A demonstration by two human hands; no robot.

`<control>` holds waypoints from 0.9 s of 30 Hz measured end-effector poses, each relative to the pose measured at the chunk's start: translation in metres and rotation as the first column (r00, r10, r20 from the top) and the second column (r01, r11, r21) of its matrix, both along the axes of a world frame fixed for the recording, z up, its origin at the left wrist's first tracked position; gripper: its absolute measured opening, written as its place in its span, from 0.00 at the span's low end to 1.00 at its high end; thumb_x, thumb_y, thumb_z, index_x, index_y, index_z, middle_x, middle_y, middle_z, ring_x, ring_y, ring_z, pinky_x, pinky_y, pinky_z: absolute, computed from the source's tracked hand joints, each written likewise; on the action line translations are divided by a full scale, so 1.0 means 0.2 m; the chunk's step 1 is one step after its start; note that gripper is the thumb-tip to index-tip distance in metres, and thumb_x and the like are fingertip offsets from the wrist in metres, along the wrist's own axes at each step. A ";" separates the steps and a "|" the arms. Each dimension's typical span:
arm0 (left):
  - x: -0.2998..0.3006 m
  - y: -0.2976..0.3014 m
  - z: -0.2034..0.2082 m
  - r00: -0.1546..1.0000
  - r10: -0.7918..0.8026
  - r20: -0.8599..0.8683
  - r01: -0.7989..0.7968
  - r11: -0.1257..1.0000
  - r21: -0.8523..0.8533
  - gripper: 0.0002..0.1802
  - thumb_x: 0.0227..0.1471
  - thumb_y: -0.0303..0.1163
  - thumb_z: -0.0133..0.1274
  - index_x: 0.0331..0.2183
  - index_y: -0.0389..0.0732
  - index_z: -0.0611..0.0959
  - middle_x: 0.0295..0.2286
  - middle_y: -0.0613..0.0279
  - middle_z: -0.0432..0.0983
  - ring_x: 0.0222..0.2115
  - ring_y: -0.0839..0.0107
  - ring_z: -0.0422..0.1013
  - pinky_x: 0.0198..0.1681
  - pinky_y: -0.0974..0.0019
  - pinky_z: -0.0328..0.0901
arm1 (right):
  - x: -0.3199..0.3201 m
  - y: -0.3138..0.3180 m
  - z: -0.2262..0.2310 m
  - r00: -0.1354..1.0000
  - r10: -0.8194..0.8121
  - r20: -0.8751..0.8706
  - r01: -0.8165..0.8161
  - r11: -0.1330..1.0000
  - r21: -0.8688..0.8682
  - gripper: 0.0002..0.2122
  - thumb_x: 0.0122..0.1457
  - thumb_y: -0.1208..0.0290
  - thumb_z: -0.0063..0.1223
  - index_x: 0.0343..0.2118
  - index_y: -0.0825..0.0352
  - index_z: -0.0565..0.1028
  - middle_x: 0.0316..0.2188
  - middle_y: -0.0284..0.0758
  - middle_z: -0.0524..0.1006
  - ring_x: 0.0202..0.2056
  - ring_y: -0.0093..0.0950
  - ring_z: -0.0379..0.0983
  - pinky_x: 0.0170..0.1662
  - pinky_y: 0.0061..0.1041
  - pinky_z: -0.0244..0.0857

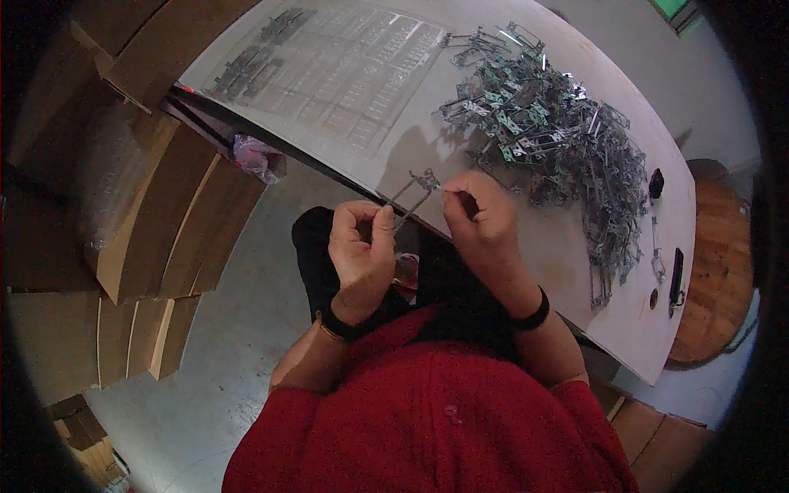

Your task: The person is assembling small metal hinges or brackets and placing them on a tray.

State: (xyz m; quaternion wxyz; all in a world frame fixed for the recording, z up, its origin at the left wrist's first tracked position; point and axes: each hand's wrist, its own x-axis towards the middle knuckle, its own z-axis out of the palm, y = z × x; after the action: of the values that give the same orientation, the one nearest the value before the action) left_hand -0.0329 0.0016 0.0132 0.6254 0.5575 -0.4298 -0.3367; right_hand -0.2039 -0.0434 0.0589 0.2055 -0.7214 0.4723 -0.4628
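Note:
My left hand [362, 246] pinches one end of a thin grey metal bracket [421, 197], a narrow frame with two long legs and a small cross-piece at its far end. The bracket is held up over the table's near edge. Close beside that far end is my right hand [482, 215], its thumb and fingertips pressed together. Whatever those fingers hold, if anything, is too small or hidden to make out. A large heap of similar metal brackets [559, 135] covers the right half of the white table [394, 156].
A clear plastic tray [353, 131] lies at the back left of the table, with brackets in its far-left part. Cardboard boxes [148, 222] are stacked at the left. A black tool-like object [676, 278] lies at the table's right edge, near a round wooden stool [715, 271].

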 end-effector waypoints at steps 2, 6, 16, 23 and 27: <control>0.01 0.00 -0.01 1.000 0.002 0.005 -0.002 0.999 0.052 0.08 0.61 0.27 0.59 0.37 0.36 0.76 0.29 0.64 0.75 0.26 0.80 0.71 0.29 0.72 0.68 | 0.00 0.01 0.02 1.000 -0.008 0.018 0.008 0.999 0.036 0.05 0.56 0.82 0.56 0.35 0.69 0.75 0.29 0.41 0.76 0.28 0.38 0.74 0.32 0.32 0.69; 0.01 -0.04 0.02 0.993 -0.031 0.118 0.011 0.987 0.163 0.09 0.62 0.29 0.58 0.37 0.37 0.75 0.27 0.66 0.74 0.24 0.80 0.70 0.27 0.72 0.67 | -0.04 0.00 0.03 0.998 -0.045 0.038 0.041 0.994 0.102 0.04 0.57 0.81 0.56 0.35 0.68 0.76 0.29 0.40 0.76 0.27 0.35 0.74 0.31 0.31 0.68; -0.09 -0.32 0.05 0.973 -0.223 0.062 0.196 0.937 0.290 0.11 0.63 0.32 0.57 0.38 0.36 0.73 0.26 0.62 0.75 0.22 0.77 0.74 0.23 0.69 0.69 | -0.14 0.04 0.06 0.996 -0.088 -0.002 0.087 0.983 0.161 0.03 0.58 0.79 0.57 0.34 0.68 0.76 0.29 0.39 0.76 0.27 0.34 0.75 0.32 0.31 0.67; -0.11 -0.40 0.11 0.902 -0.288 0.321 0.205 0.941 0.269 0.12 0.62 0.34 0.55 0.36 0.34 0.75 0.28 0.50 0.78 0.26 0.62 0.78 0.29 0.59 0.71 | -0.19 0.07 0.09 0.992 -0.127 -0.006 0.124 0.956 0.265 0.03 0.59 0.78 0.57 0.34 0.68 0.76 0.29 0.39 0.76 0.28 0.32 0.76 0.33 0.30 0.68; -0.07 -0.46 0.04 0.732 -0.216 0.646 0.192 0.975 0.109 0.13 0.59 0.35 0.56 0.34 0.33 0.79 0.32 0.43 0.78 0.32 0.47 0.76 0.37 0.52 0.69 | -0.20 0.08 0.08 0.992 -0.125 0.003 0.119 0.954 0.274 0.03 0.59 0.78 0.57 0.35 0.69 0.76 0.29 0.39 0.77 0.28 0.30 0.76 0.33 0.29 0.68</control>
State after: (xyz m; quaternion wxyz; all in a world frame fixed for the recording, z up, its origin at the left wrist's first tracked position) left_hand -0.0473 -0.0895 0.0207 0.3853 0.6000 -0.6736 -0.1945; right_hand -0.2449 -0.0274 0.0746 0.2790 -0.6507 0.5734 -0.4123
